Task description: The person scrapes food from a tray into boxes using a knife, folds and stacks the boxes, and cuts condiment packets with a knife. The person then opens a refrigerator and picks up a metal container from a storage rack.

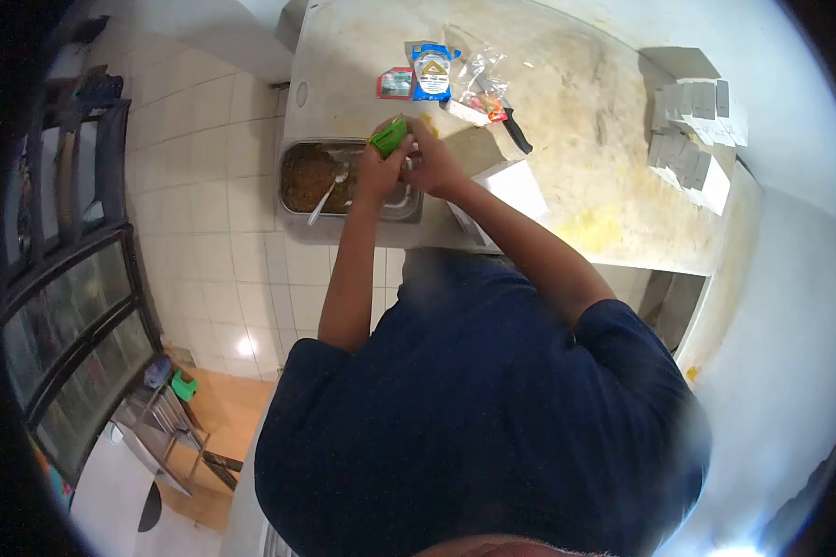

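Green packet: the green packet [389,137] is up in the hands, over the far rim of the metal tray [399,206], towards the left edge of the table [585,121].
Left hand: the left hand [375,174] has a narrow grip on the packet's lower part.
Right hand: the right hand [434,169] is drawn in beside it, fingers curled at the packet's right side; whether they pinch it or only touch it, I cannot tell.
Tray: it sits at the near left corner, with brown food [306,181] inside and a spoon [318,206] leaning across its near rim.
Far side: a red packet [396,84] lies just left of a blue packet [431,72]; a clear bag [485,72] is to their right.
Knife: the black-handled knife [518,132] lies by the bag, handle pointing nearer the person.
Boxes: a white box [515,190] is by the near edge; more white boxes [706,97] stand by the right edge.
Handling: best to steady the packet with light fingers, since squeezing could spill whatever it contains, and to keep both wrists clear of the spoon.
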A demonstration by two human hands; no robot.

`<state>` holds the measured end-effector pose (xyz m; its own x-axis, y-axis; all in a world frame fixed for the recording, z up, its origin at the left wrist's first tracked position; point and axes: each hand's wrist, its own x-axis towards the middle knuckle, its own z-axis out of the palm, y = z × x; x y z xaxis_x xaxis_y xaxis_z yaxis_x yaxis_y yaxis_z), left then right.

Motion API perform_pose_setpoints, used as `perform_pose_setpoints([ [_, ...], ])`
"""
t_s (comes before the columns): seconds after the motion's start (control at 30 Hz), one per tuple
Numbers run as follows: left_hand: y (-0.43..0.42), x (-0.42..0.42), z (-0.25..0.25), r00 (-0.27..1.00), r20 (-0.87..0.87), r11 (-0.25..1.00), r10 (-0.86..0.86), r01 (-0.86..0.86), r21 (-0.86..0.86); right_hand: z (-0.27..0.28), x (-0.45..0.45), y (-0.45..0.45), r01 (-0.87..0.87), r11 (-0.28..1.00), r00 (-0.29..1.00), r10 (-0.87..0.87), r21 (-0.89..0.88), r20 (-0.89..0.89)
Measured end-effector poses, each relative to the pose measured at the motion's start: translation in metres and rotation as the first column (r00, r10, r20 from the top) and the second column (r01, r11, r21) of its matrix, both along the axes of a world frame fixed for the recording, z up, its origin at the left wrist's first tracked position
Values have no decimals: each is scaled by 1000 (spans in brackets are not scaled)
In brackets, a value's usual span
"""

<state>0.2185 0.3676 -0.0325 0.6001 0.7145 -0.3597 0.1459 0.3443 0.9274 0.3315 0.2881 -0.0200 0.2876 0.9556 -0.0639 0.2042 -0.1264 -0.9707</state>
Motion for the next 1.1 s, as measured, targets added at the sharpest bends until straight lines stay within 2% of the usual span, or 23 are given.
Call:
perform_pose_setpoints([
  [0.07,-3,-10,-23,1000,2,988,24,-24,-154,4,8,-8,-64,996,968,48,57,246],
  [0.1,-3,-10,-28,999,4,973,34,-32,-230,12,20,-11,-84,997,965,81,-1,248],
  [0.17,-8,-12,-6,996,44,971,77,-65,-228,33,57,-26,-125,984,957,153,-124,248],
  [0.2,-11,-14,5,993,61,969,105,-88,-230,17,79,-37,49,993,993,-37,-107,111],
  [0.23,-11,-15,8,989,80,962,124,-100,-256,-12,107,-49,216,969,975,-222,-117,-33],
  [0.3,-15,-22,12,980,102,942,169,-130,-309,-62,173,-74,442,873,879,-375,-208,294],
  [0.37,-17,-28,17,984,109,956,140,-106,-273,-89,202,-100,550,783,728,-279,-291,626],
  [0.47,-17,-34,18,985,132,955,108,-66,-290,-112,210,-112,456,826,707,-111,-330,699],
  [0.57,-20,-36,17,988,149,965,26,14,-261,-129,210,-115,368,895,786,-154,-253,599],
  [0.7,-32,-26,8,984,177,970,-6,48,-238,-126,213,-118,449,858,730,-190,-251,657],
  [0.8,-42,-9,4,997,69,990,-40,49,-129,-138,228,-141,507,845,678,-267,-172,685],
  [0.9,-47,4,-7,999,28,995,-41,43,-91,-77,209,-143,669,703,701,-490,-240,519],
  [0.93,-48,7,-9,997,59,996,-49,53,-67,-72,207,-146,729,653,648,-563,-205,512],
  [0.97,-50,9,-11,994,89,997,-58,62,-46,-77,211,-153,727,672,650,-613,-137,449],
  [1.03,-51,12,-15,989,127,997,-78,76,26,-72,214,-157,634,770,768,-617,-68,172],
  [1.1,-51,14,-17,985,141,989,-101,83,124,-54,203,-152,507,860,859,-509,-51,-45],
])
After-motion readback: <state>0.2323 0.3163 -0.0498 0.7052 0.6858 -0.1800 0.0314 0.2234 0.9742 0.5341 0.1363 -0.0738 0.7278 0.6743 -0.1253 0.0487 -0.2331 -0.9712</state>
